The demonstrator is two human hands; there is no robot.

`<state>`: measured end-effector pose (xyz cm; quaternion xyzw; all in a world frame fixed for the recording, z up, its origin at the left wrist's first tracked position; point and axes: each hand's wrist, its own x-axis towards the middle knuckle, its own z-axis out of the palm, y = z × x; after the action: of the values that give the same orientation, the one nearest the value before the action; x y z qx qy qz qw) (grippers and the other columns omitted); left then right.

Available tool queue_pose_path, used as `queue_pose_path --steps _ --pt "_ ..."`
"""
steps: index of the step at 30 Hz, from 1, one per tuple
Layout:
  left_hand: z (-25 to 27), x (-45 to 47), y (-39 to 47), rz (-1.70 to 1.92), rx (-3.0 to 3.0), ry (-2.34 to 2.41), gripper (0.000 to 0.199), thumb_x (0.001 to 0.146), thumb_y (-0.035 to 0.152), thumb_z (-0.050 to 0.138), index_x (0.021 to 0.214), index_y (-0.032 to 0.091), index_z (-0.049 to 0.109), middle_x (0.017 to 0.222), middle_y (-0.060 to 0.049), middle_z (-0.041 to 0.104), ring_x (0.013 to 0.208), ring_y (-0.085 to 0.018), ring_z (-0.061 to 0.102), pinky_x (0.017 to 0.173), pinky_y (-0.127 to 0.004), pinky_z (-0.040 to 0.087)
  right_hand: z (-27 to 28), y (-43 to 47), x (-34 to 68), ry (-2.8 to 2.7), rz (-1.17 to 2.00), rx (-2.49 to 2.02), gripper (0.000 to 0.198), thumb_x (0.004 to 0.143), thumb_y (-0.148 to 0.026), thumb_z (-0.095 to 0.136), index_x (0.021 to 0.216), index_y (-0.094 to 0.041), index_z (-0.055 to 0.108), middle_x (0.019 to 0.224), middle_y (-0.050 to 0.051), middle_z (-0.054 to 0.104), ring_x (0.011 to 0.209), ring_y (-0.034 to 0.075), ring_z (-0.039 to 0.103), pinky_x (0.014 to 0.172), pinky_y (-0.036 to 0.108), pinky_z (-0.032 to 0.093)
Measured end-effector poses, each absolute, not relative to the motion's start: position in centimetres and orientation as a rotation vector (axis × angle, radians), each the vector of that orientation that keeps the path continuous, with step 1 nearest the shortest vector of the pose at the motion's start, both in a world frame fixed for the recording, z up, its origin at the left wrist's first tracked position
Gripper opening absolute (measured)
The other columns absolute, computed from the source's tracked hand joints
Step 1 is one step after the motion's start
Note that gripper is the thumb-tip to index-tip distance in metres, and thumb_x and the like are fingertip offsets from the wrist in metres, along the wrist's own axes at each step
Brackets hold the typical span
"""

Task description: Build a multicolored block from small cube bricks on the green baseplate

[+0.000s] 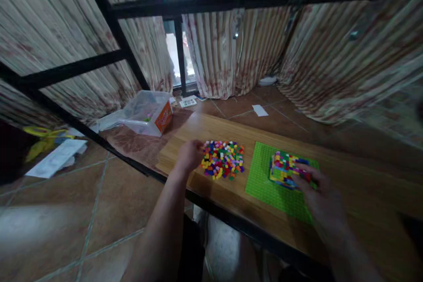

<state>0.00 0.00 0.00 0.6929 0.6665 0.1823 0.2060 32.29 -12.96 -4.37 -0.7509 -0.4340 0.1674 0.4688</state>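
Brick build: small multicolour block (283, 168), sitting on the green baseplate (259, 174) toward its far right part, bare studs showing to the left and nearer the person
Right hand (319, 190): over the right end of the build, fingers bent and a bit apart, looks like they're touching its near right corner; honestly can't tell if they've got a grip on it or on a loose piece
Left hand (189, 157): at the left edge of the loose bricks (222, 159), fingers curled in, pretty blurry, so no idea how far open they are or if a brick's in there
Loose bricks: one messy spread of tiny pieces, loads of colours, lying on the worktop between the left hand and the baseplate, just a strip of wood away from the green
Worktop: wooden (201, 124), dark edge along the person's side
Plastic tub: see-through with an orange label (164, 117), on the floor past the left end of the worktop, some green and pink bits inside
Backdrop: striped curtains (211, 57) behind dark metal bars (211, 3)
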Motion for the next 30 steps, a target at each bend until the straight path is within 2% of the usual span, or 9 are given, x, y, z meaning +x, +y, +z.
queue_pose_path --steps 6,11,15,26,30 --pt "-0.4 0.9 -0.1 0.382 1.985 1.852 0.031 0.078 0.018 0.059 0.106 0.018 0.073 0.093 -0.009 0.074 0.088 -0.022 0.067 0.077 -0.029 0.047 -4.5 -13.1 32.9 -1.139 0.353 -1.847 0.044 0.074 -0.052 0.065 0.107 -0.025 0.072 0.111 0.009 0.07 0.103 0.031 0.062 0.094 0.051 0.044" --pt "0.2 2.4 0.1 0.341 2.092 1.852 0.031 0.08 0.023 0.059 0.108 0.021 0.072 0.096 -0.009 0.073 0.099 -0.025 0.065 0.085 -0.031 0.047 -4.1 -13.2 32.5 -1.094 0.372 -1.898 0.045 0.075 -0.053 0.064 0.11 -0.025 0.072 0.113 0.009 0.069 0.101 0.031 0.063 0.09 0.049 0.046" --pt "0.6 3.3 0.1 0.27 2.171 1.879 0.03 0.081 0.02 0.056 0.105 0.022 0.072 0.1 -0.011 0.071 0.105 -0.025 0.063 0.089 -0.03 0.046 -4.0 -13.1 32.4 -1.087 0.376 -1.891 0.046 0.074 -0.054 0.065 0.108 -0.025 0.073 0.111 0.009 0.069 0.101 0.03 0.063 0.091 0.049 0.045" --pt "-0.8 3.4 1.3 0.343 2.158 1.894 0.022 0.083 0.022 0.055 0.099 0.017 0.07 0.106 -0.014 0.068 0.101 -0.025 0.063 0.087 -0.032 0.047 -3.1 -13.2 31.9 -1.128 0.358 -1.84 0.038 0.076 -0.049 0.063 0.104 -0.024 0.072 0.11 0.009 0.068 0.103 0.029 0.062 0.093 0.049 0.044" --pt "-0.9 3.3 1.6 0.363 2.13 1.889 0.018 0.08 0.02 0.058 0.093 0.019 0.071 0.099 -0.011 0.07 0.098 -0.025 0.064 0.084 -0.032 0.047 -3.0 -13.0 31.8 -1.132 0.35 -1.858 0.037 0.077 -0.049 0.062 0.103 -0.025 0.072 0.111 0.009 0.068 0.103 0.028 0.062 0.094 0.048 0.044"
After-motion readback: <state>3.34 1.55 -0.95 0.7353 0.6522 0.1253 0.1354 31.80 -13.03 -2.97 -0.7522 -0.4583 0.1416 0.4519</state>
